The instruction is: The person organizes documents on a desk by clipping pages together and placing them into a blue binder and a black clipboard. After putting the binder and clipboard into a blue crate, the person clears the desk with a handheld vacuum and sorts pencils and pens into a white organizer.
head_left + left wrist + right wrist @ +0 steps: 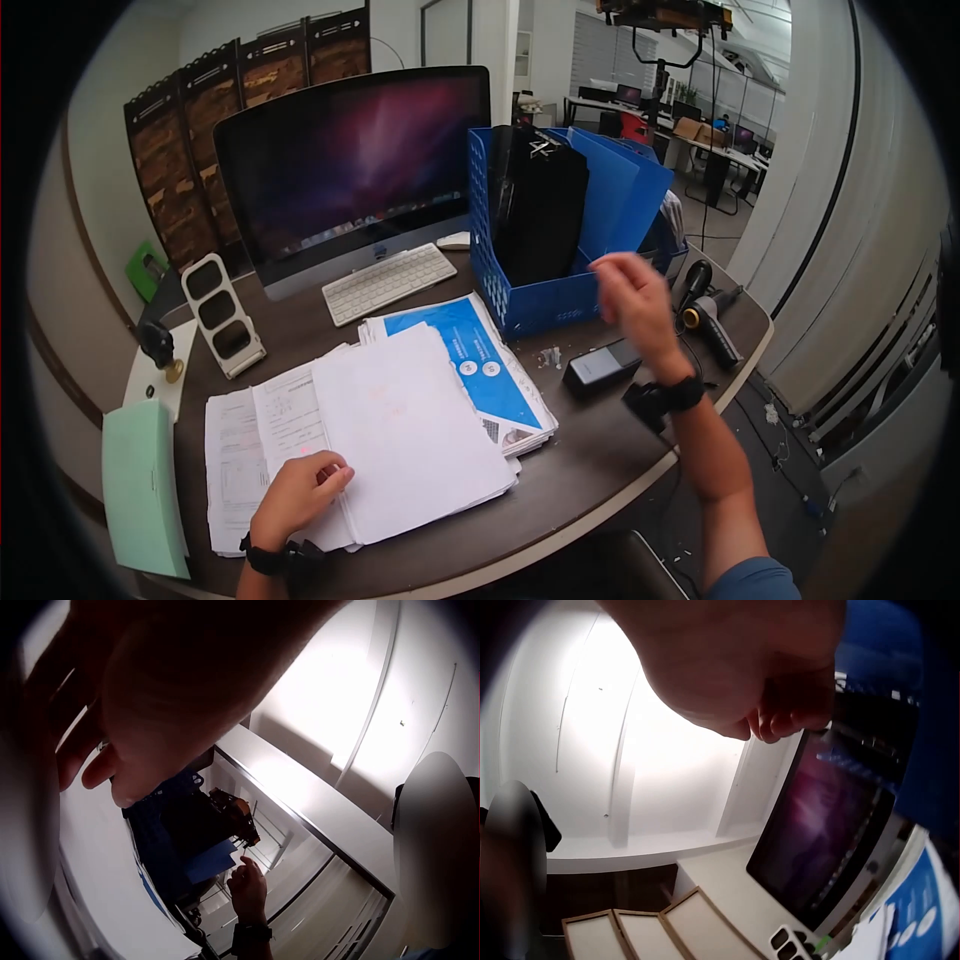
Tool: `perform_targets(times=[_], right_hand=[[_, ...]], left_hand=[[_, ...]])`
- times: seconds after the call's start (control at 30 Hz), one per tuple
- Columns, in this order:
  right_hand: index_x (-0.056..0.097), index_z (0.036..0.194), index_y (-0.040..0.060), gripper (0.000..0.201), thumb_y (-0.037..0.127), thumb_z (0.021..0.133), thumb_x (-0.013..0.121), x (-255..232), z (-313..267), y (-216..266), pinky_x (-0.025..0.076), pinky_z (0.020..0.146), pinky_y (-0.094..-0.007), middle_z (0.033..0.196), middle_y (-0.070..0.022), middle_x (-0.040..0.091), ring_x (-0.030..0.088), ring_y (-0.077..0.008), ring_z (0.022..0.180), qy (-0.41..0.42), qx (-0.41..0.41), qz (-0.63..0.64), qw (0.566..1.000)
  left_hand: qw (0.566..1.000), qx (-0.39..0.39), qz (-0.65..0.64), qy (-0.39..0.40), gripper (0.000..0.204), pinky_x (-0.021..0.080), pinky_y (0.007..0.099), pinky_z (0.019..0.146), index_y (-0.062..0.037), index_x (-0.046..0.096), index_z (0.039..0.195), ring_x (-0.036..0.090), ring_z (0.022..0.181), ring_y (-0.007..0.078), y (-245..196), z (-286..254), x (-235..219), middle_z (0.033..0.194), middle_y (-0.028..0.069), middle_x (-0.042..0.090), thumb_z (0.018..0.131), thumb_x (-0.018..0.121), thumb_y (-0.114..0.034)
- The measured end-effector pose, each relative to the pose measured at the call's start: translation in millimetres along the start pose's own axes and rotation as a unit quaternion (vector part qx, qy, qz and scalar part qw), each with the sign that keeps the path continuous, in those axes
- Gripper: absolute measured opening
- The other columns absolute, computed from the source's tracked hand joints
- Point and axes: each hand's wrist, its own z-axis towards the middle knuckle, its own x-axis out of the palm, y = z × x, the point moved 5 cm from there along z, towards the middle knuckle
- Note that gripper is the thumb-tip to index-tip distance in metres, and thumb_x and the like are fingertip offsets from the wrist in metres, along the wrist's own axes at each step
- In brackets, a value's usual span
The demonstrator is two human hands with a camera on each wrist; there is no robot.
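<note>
The left hand (300, 490) rests on the stack of white papers (410, 430) in the head view, its fingers loosely bent near the sheets' left part. Under the sheets lies a blue and white printed booklet (483, 372). In the air in front of the blue file box (545, 305) is the right hand (640, 305), slightly blurred, with fingers bent and nothing visible in them. The right wrist view shows this hand (780, 697) with curled fingers. In the left wrist view the left hand (150, 712) appears large and dark above the pale paper.
Behind the papers stand a monitor (360, 170) and a keyboard (390, 283). A grey-black box (602, 367) and a yellow-black handheld device (712, 325) lie at the right. At the left are a three-slot white holder (222, 315) and a green folder (143, 490).
</note>
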Motion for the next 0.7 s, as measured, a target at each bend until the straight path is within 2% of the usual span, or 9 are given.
perform_targets(times=[0.07, 0.2, 0.23, 0.27, 0.33, 0.4, 0.53, 0.63, 0.7], right_hand=[[0.061, 0.103, 0.0048, 0.016, 0.018, 0.095, 0.058, -60.5, 27.4, -8.0, 0.036, 0.045, -0.0165, 0.072, 0.0028, 0.054, 0.047, -0.0012, 0.055, -0.089, -0.067, -0.019, 0.994], [0.054, 0.113, 0.0033, 0.037, 0.021, 0.085, 0.069, -170.6, 91.0, -61.2, 0.047, 0.061, -0.0259, 0.085, -0.0050, 0.056, 0.054, -0.0121, 0.071, -0.240, -0.103, -0.234, 0.936], [0.047, 0.125, 0.0029, 0.058, 0.025, 0.079, 0.074, -182.8, 100.3, -65.0, 0.050, 0.077, -0.0357, 0.100, -0.0135, 0.056, 0.059, -0.0252, 0.091, -0.262, -0.116, -0.378, 0.880], [0.047, 0.125, 0.0029, 0.058, 0.025, 0.079, 0.074, -186.0, 107.9, -69.2, 0.050, 0.077, -0.0357, 0.100, -0.0135, 0.056, 0.059, -0.0252, 0.091, -0.266, -0.116, -0.375, 0.881], [0.041, 0.133, 0.0038, 0.072, 0.031, 0.076, 0.076, -187.6, 122.8, -78.8, 0.049, 0.084, -0.0415, 0.113, -0.0192, 0.053, 0.056, -0.0352, 0.107, -0.258, -0.056, -0.528, 0.807], [0.036, 0.138, 0.0064, 0.076, 0.033, 0.078, 0.074, -187.7, 136.5, -82.3, 0.049, 0.084, -0.0447, 0.118, -0.0214, 0.050, 0.056, -0.0401, 0.108, -0.253, -0.052, -0.539, 0.801], [0.044, 0.132, 0.0148, 0.056, 0.026, 0.083, 0.069, -180.7, 154.6, -75.4, 0.051, 0.079, -0.0458, 0.110, -0.0180, 0.052, 0.060, -0.0401, 0.096, -0.217, -0.033, -0.582, 0.783], [0.061, 0.103, 0.0096, 0.020, 0.020, 0.086, 0.064, -176.9, 162.3, -72.6, 0.052, 0.074, -0.0438, 0.101, -0.0129, 0.053, 0.061, -0.0334, 0.090, -0.164, -0.094, -0.661, 0.726], [0.062, 0.098, 0.0096, 0.016, 0.021, 0.086, 0.064, -181.8, 166.0, -73.7, 0.051, 0.074, -0.0438, 0.100, -0.0124, 0.053, 0.061, -0.0329, 0.091, -0.162, -0.123, -0.684, 0.700]], left_hand=[[1.000, -0.013, -0.026, -0.001, 0.027, 0.046, 0.0285, 0.061, 0.0016, 0.066, 0.094, 0.057, 0.064, 0.0164, 10.1, 3.6, 3.9, 0.072, 0.0083, 0.064, 0.089, 0.061, -0.024], [0.998, -0.027, -0.054, 0.006, 0.026, 0.045, 0.0268, 0.059, 0.0024, 0.066, 0.094, 0.056, 0.062, 0.0130, 17.3, 6.2, 9.1, 0.070, 0.0063, 0.063, 0.090, 0.062, -0.022], [0.998, -0.034, -0.061, 0.008, 0.025, 0.045, 0.0267, 0.058, 0.0025, 0.066, 0.094, 0.056, 0.062, 0.0126, 20.9, 7.7, 10.1, 0.070, 0.0063, 0.063, 0.089, 0.062, -0.022], [0.997, -0.042, -0.068, 0.010, 0.025, 0.045, 0.0267, 0.058, 0.0025, 0.066, 0.094, 0.056, 0.062, 0.0122, 24.3, 8.7, 11.0, 0.069, 0.0062, 0.063, 0.089, 0.062, -0.022], [0.997, -0.037, -0.069, 0.004, 0.024, 0.045, 0.0256, 0.057, 0.0024, 0.066, 0.094, 0.056, 0.061, 0.0110, 24.4, 10.2, 10.4, 0.069, 0.0054, 0.063, 0.090, 0.061, -0.021], [0.994, -0.069, -0.090, 0.011, 0.023, 0.045, 0.0242, 0.056, 0.0022, 0.066, 0.094, 0.056, 0.061, 0.0097, 24.1, 10.0, 11.5, 0.069, 0.0043, 0.062, 0.091, 0.061, -0.020], [0.991, -0.067, -0.115, -0.003, 0.023, 0.045, 0.0234, 0.056, 0.0021, 0.066, 0.094, 0.055, 0.060, 0.0086, 32.2, 11.9, 14.7, 0.068, 0.0030, 0.061, 0.091, 0.061, -0.020], [0.992, -0.072, -0.099, -0.005, 0.022, 0.045, 0.0232, 0.056, 0.0021, 0.066, 0.093, 0.055, 0.060, 0.0084, 32.3, 11.5, 14.0, 0.068, 0.0024, 0.061, 0.091, 0.061, -0.020], [0.992, -0.071, -0.102, -0.005, 0.022, 0.045, 0.0231, 0.056, 0.0020, 0.066, 0.092, 0.055, 0.060, 0.0082, 31.5, 11.9, 14.3, 0.068, 0.0023, 0.061, 0.091, 0.062, -0.020]])
